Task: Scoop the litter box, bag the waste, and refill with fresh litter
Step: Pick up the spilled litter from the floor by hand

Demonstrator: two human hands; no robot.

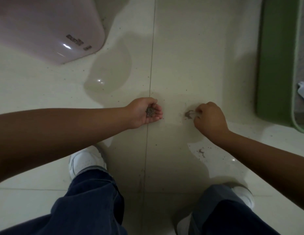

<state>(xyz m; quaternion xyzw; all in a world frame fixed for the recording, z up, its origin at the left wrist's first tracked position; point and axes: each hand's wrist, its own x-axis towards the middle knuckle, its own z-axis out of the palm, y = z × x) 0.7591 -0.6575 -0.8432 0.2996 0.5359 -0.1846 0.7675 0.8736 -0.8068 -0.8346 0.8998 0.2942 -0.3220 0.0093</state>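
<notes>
Our left hand [142, 114] cups a small heap of litter [149, 112] while our right hand [210, 119] pinches at the spilled grains [188, 114] on the floor [181, 65] near the green litter box [276, 65]; light and loose, we judge, they want fingertip gathering.

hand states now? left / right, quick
Left hand: cupped palm-up, holding litter granules.
Right hand: fingers curled down at the spilled litter pile; cannot tell whether it pinches any.
</notes>
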